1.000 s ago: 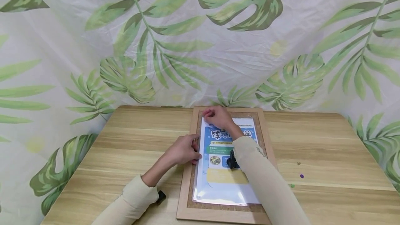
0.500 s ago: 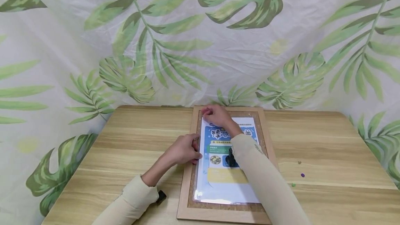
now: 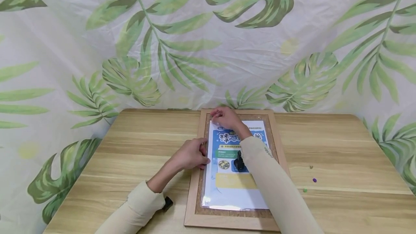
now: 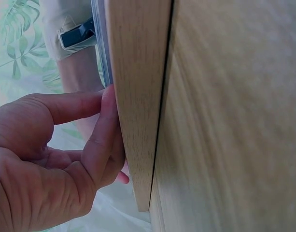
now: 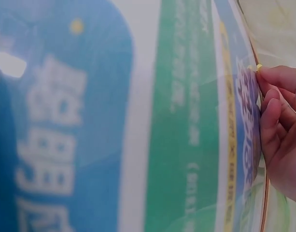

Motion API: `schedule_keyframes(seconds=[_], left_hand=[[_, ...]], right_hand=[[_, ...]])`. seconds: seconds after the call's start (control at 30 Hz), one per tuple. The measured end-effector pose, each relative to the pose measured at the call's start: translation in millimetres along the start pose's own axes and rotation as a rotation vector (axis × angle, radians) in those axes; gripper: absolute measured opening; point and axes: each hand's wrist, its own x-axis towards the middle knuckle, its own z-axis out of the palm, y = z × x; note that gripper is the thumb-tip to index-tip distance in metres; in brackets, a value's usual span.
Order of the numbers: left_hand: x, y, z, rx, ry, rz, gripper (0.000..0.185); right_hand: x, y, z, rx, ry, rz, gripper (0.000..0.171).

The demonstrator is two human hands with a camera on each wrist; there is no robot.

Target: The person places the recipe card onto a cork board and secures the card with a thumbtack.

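A cork board in a light wooden frame (image 3: 191,205) lies flat on the table. On it lies a blue, green and white poster (image 3: 234,194) in a clear sleeve. My left hand (image 3: 202,154) rests on the frame's left rail, and its fingers press against the frame's wooden edge (image 4: 138,96) beside the poster's side. My right hand (image 3: 217,118) reaches to the poster's far left corner. There its fingertips (image 5: 271,77) pinch a small yellow pin (image 5: 258,67) against the poster (image 5: 138,121).
The wooden table (image 3: 341,143) stretches out on both sides of the board. A purple pin (image 3: 314,180), a green pin (image 3: 304,190) and one more small pin (image 3: 311,167) lie loose to the right. A leaf-printed cloth (image 3: 208,46) hangs behind the table.
My right hand has edged slightly toward the board's far left corner. The left hand has stayed on the frame.
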Motion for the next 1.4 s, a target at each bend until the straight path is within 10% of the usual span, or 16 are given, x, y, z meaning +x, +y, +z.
schedule_keyframes(seconds=[1.4], left_hand=[[2.1,-1.6,0.8,0.043,0.002,-0.008,0.078]], right_hand=[[-0.9,-2.5,7.6,-0.052,0.122,0.081,0.019]])
